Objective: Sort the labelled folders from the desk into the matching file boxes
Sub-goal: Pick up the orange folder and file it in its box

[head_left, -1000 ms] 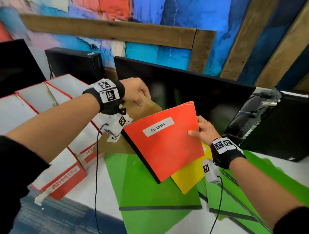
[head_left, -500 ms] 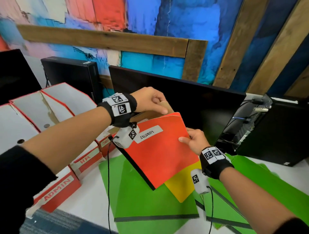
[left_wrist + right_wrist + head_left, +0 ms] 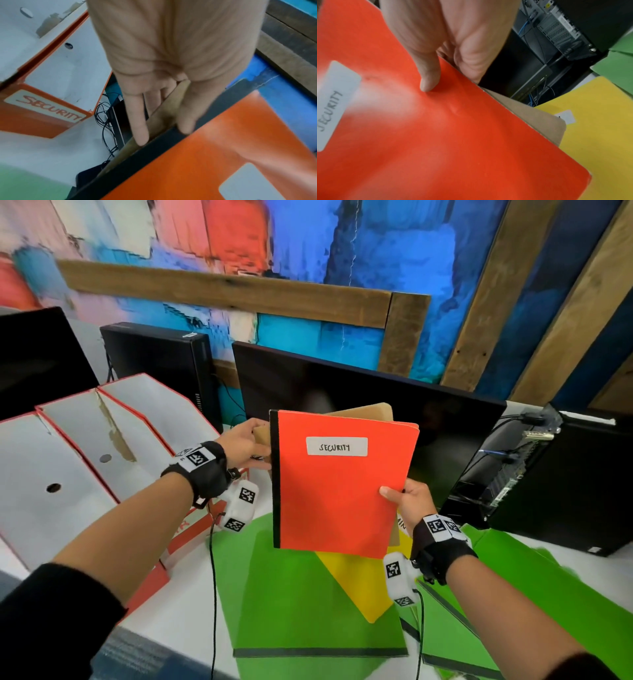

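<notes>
Folder [image 3: 337, 491] pinched between both hands.

— Any writing you can read?
— "SECURITY", handwritten on the white label [image 3: 336, 446] of the orange folder [image 3: 339, 501].
— And the boxes?
— "SECURITY" again, in orange letters on the front of one file box [image 3: 46, 108]. The yellow folder's [image 3: 599, 135] label is mostly hidden.

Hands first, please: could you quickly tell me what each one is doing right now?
Left hand: pinching the brown folder beside the red folder's spine.
Right hand: gripping the red SECURITY folder at its right edge.
</notes>
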### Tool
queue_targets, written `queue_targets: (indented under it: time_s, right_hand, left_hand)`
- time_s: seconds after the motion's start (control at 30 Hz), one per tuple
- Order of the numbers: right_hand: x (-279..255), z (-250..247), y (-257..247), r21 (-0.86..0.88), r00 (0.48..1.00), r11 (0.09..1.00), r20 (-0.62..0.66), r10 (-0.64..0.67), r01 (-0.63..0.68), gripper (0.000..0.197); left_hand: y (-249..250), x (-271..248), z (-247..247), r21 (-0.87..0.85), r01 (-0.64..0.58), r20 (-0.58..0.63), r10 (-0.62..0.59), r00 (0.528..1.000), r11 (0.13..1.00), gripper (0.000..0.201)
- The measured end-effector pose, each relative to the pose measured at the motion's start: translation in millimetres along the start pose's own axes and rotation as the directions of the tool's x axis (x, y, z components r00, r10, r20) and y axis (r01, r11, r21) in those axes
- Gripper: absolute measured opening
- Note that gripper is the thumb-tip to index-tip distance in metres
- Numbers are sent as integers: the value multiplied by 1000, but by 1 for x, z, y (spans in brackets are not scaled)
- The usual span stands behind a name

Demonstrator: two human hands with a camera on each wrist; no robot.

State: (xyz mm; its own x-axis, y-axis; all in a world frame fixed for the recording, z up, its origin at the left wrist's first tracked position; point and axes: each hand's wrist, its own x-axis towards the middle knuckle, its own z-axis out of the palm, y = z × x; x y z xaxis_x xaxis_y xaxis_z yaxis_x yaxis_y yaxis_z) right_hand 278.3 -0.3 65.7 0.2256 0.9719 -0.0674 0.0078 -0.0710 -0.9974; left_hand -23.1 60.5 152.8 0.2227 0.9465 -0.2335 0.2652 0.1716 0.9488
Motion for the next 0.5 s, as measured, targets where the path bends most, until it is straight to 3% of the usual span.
queue_targets:
  time_s: [0.23, 0.4, 0.5]
  right_hand:
    - [-4, -5, 11, -172, 995, 985, 98, 10, 7, 33]
    - [-6, 2, 14, -177, 998, 984, 65, 5, 7, 27]
    - [-4, 11, 17, -160, 999, 987, 26, 23, -18, 34]
  left_hand:
    - [7, -3, -2, -70, -176, -191, 160, 968, 982, 21]
    - [11, -3, -7, -135, -218, -251, 180, 951, 967, 22]
    - [10, -3, -10, -165, -226, -255, 180, 950, 960, 21]
